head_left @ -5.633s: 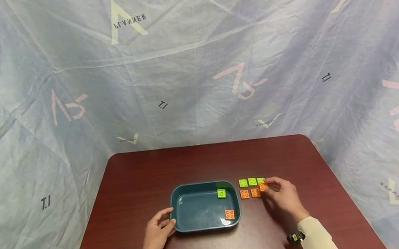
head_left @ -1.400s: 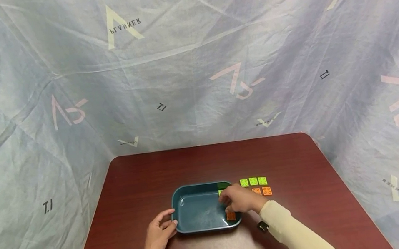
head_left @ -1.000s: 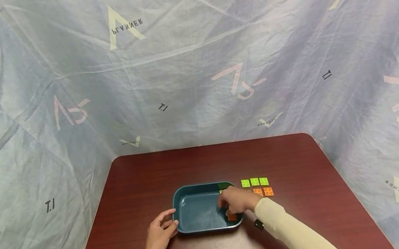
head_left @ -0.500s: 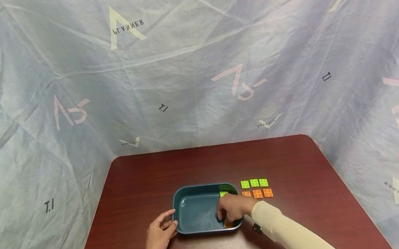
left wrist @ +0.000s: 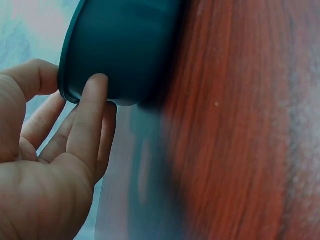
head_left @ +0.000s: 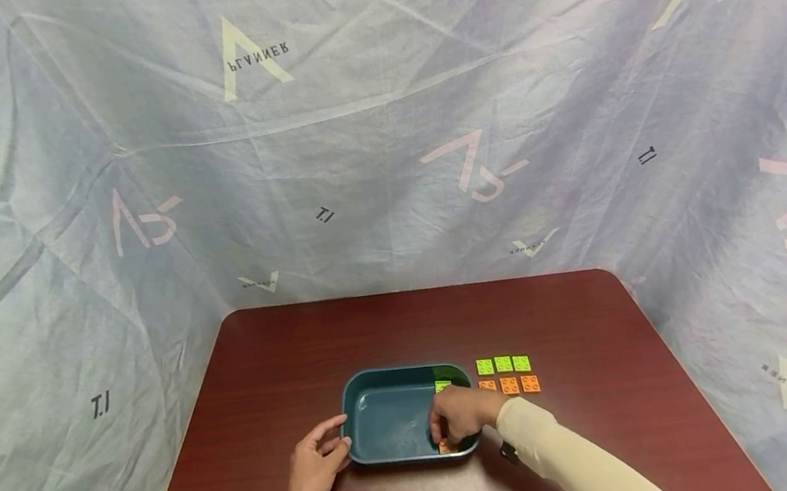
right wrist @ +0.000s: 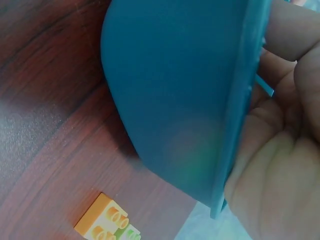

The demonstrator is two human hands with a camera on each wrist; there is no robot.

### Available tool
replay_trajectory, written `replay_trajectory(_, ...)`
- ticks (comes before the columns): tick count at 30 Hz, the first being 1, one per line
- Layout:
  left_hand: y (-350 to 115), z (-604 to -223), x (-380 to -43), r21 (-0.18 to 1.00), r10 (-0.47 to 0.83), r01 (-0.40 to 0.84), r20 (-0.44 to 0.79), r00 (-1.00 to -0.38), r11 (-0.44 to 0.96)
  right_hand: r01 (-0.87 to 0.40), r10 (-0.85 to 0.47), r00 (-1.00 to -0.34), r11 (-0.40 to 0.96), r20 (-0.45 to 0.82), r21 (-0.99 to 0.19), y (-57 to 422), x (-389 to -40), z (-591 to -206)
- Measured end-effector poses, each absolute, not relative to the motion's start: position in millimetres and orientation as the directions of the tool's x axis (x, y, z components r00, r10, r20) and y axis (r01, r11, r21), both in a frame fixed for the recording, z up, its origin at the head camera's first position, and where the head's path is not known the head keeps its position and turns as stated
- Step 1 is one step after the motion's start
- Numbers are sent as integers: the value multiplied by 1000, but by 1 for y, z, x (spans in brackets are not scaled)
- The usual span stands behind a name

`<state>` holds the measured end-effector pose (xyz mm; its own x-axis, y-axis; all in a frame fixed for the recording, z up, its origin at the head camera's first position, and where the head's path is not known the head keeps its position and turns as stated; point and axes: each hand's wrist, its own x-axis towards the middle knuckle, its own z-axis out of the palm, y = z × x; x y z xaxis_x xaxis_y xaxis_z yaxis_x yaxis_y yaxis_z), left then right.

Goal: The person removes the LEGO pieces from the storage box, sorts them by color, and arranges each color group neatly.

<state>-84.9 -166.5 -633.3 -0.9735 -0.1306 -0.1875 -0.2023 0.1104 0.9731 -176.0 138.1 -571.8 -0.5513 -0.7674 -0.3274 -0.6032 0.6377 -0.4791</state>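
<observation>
A dark teal tray lies on the table. My left hand holds its left end, fingertips at the rim and outer wall; the left wrist view shows this tray close up. My right hand reaches over the right end into the tray, fingers curled at an orange toy building brick near the front wall. The fingers cover part of that brick, and its grip is partly hidden. A green brick lies just beyond, at the tray's back right. The right wrist view shows the tray's outer wall beside the palm.
Right of the tray, three green bricks stand in a row, with three orange bricks in a row in front. An orange brick shows low in the right wrist view. Fabric curtains surround the dark red table.
My right hand has gone from the table bricks, where it held an orange one, into the tray. The tray's orange brick has shifted left and toward me. The left hand stays at the rim.
</observation>
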Motion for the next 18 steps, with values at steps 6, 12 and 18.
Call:
replay_trajectory(6,-167,-634,-85,974,-134,-202,-188,-973,105,-570,-754,-555,653,-352,-499,138,-176,-571)
replay_trajectory(12,-166,-632,-84,976,-137,-193,-179,-974,101,-542,-756,-562,643,-336,-541,139,-178,-572)
replay_trajectory(18,-166,-632,-85,973,-138,-211,-197,-971,93,-511,-763,-589,607,-266,-609,141,-183,-575)
